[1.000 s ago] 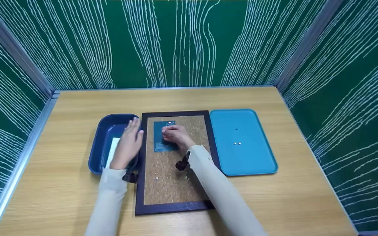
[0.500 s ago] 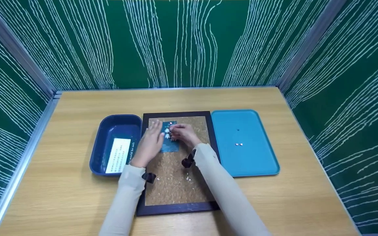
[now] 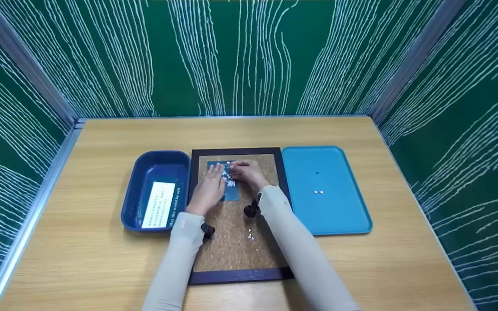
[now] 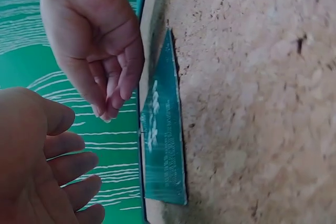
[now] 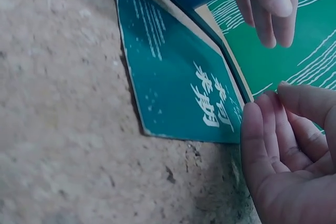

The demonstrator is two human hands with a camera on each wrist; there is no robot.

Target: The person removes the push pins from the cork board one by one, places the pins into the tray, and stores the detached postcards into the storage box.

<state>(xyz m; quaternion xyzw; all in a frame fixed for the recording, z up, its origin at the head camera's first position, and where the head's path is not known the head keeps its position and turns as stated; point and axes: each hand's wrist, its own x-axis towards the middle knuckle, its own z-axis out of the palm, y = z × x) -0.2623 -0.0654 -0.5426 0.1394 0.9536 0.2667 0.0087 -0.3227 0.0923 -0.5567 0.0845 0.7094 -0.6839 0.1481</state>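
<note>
A teal card (image 3: 231, 194) with white lettering lies on the framed corkboard (image 3: 231, 255), a small pinkish pin (image 3: 228, 163) near its top edge. My left hand (image 3: 208, 189) reaches over the card's left part with straight fingers. In the left wrist view it holds nothing, and whether it touches the card is unclear. At the card's upper right, my right hand (image 3: 249, 173) brings thumb and fingers together in a pinch. The right wrist view shows these fingertips (image 5: 253, 114) meeting beside the card. Whatever small thing lies between them is hidden.
A dark blue tub (image 3: 130, 201) on the left contains another card (image 3: 159, 205) with a white panel. On the right, a turquoise tray (image 3: 339, 211) bears a few small pins (image 3: 318, 192). Small shiny bits (image 3: 250, 235) lie on the cork.
My left hand has moved right, from above the tub to the card, uncovering the tub's card. My right hand keeps its pinch and has shifted slightly, to the card's right edge, showing more lettering.
</note>
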